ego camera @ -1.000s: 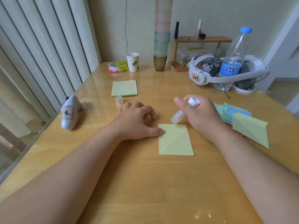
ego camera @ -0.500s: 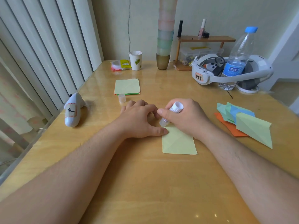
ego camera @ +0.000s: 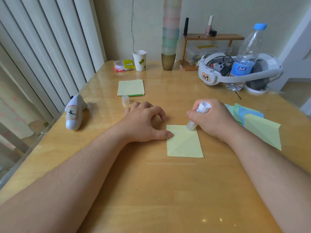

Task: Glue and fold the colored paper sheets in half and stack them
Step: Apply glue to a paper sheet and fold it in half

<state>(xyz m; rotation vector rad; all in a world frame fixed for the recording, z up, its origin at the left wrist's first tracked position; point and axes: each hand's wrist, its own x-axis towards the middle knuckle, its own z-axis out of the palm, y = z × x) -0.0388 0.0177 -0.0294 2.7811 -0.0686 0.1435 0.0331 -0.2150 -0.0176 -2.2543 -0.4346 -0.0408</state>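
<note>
Pale yellow paper sheet lies flat on the wooden surface, centre of view, faint diagonal creases visible. Glue stick tilted, lower tip touching the sheet near its far right corner; white base end pointing up and away. Right hand wraps the glue stick, fingers curled round the barrel. Left hand rests on the surface just left of the sheet, fingers bent with tips down on the wood, gripping nothing; thumb tip touches the sheet's left edge near the far corner.

Glue cap stands alone, beyond the left hand. Just behind it, a stack of folded sheets, yellow on top, green and orange edges showing beneath. Right of the right hand, a loose pile of coloured sheets: green, blue, yellow-green uppermost, corners raised.

Far edge of the surface: paper cup, water bottle, white headset tagged "149". White controller near the left edge.
</note>
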